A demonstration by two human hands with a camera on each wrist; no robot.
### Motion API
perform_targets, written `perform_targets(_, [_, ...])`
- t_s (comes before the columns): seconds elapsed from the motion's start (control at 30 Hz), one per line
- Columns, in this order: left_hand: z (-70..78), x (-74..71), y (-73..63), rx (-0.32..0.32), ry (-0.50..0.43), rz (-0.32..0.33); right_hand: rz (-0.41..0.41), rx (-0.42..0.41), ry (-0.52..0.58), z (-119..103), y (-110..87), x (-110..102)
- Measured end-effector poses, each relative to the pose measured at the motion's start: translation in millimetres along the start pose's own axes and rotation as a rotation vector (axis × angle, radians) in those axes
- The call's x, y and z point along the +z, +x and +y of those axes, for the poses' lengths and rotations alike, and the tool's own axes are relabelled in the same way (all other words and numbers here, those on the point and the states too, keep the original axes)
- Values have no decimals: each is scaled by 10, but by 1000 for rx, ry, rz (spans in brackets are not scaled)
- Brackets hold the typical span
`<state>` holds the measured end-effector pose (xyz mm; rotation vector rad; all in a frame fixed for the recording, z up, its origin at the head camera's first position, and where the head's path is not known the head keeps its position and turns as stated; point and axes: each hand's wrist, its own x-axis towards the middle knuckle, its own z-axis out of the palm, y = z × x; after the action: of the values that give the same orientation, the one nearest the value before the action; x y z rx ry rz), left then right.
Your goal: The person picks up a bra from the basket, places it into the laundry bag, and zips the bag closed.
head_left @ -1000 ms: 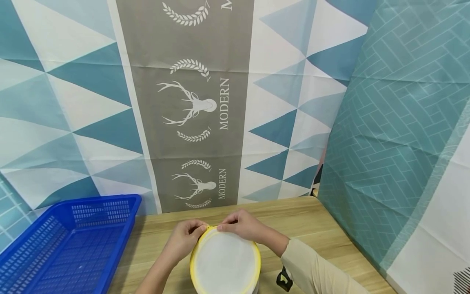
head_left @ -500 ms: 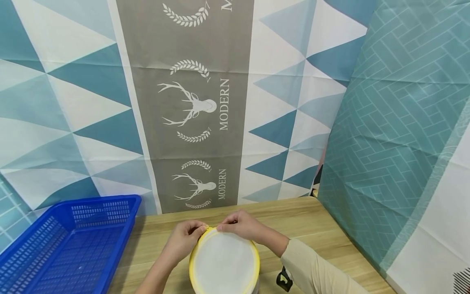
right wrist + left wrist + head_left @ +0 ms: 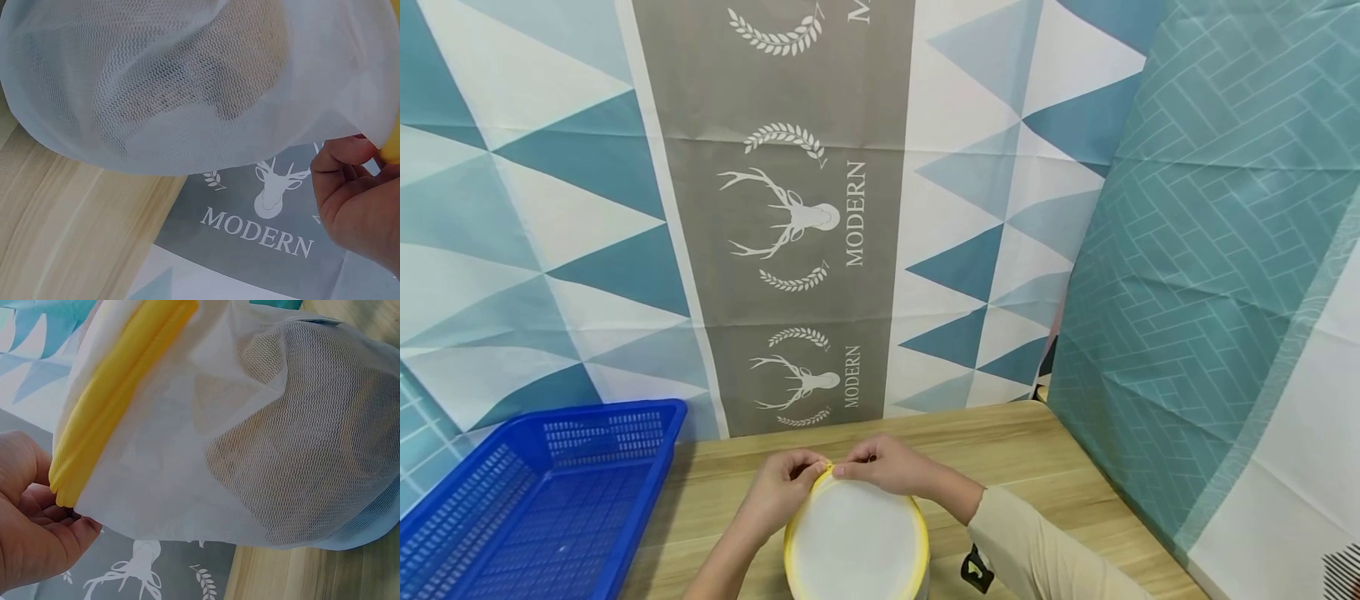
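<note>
A round white mesh laundry bag (image 3: pixel 857 542) with yellow zipper trim (image 3: pixel 112 400) stands on the table, its white top facing up in the head view. At the far side of its rim, my left hand (image 3: pixel 778 496) pinches the yellow edge between thumb and fingers. Just to the right, my right hand (image 3: pixel 891 467) pinches the same edge, its fingertips almost meeting the left ones. From the right wrist, the bag's mesh side (image 3: pixel 187 87) looks rounded and slightly creased. Exactly what sits between the right fingertips is hidden.
A blue plastic basket (image 3: pixel 602 492) stands at the left on the wooden table (image 3: pixel 1000 442). Near my right sleeve lies a small black item (image 3: pixel 976 573). Patterned cloth (image 3: pixel 805 250) hangs behind the table, with a teal sheet (image 3: pixel 1210 250) along the right side.
My right hand has slid a little left along the rim, closer to the left hand. The left hand keeps its pinch in nearly the same place.
</note>
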<state>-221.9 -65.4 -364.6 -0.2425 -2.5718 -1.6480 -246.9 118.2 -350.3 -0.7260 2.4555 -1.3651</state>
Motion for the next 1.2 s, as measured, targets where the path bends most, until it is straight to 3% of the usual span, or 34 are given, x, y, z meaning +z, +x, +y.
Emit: perform_targets(1.2, [-17,-42,-13,-30,31,12,49,18,34,36,-76,-66])
